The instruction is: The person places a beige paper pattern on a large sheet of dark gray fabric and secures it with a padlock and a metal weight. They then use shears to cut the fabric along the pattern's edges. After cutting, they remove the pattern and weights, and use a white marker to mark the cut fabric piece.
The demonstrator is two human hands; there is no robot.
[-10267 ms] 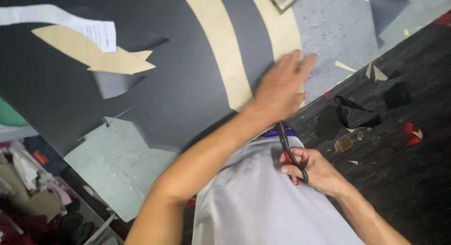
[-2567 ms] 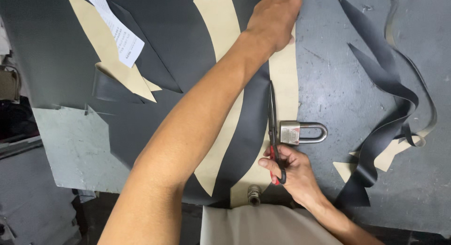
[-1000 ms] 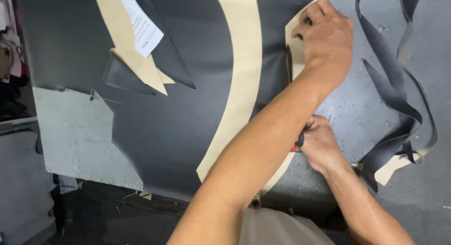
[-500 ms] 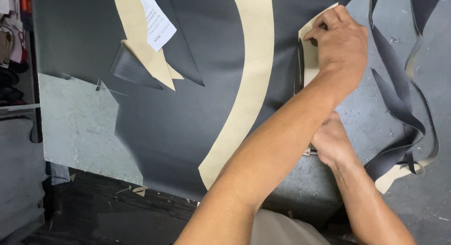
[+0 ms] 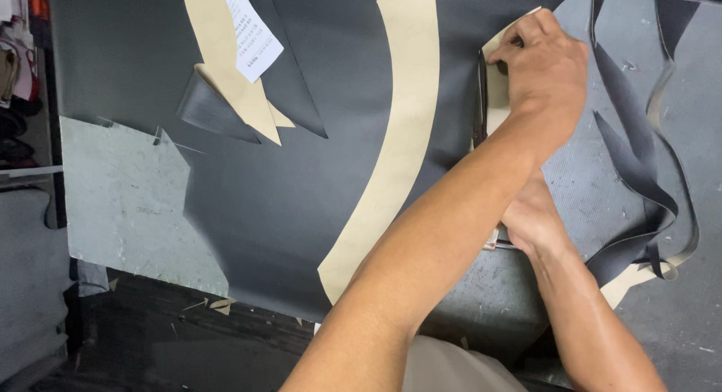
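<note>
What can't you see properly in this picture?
Head view:
- Right hand: fingers and most of the scissors hidden behind the left forearm.
- Cream pattern piece: mostly covered by the left hand.
- White paper slip: top cut off by the frame; print too small.

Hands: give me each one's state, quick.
Left hand: closed, pinching the beige pattern piece.
Right hand: gripping scissors, mostly hidden behind the left forearm.

A white printed paper slip [image 5: 252, 31], perhaps a label, lies top-left.
</note>
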